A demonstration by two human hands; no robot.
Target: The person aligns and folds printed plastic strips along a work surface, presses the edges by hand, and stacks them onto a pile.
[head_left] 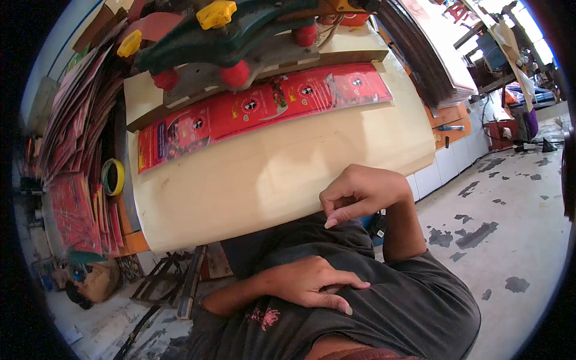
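Observation:
My right hand (366, 195) is over the near edge of the pale table surface (240, 189). Its fingers are curled in toward the thumb, and nothing shows in them. Lower down, my left hand (312, 282) rests against the dark shirt (384, 300), thumb and fingers apart, holding nothing. A long red printed sheet (264, 107) lies across the table along a raised guide. Above it stands a dark green machine part (240, 42) with red feet (235, 75) and yellow knobs (216, 14).
Stacked red printed sheets (72, 204) and a yellow tape roll (113, 177) are on the left. A blue pen (451, 128) lies at the right, near a tall stack of sheets (429, 66). Another person's head (96, 282) shows at lower left.

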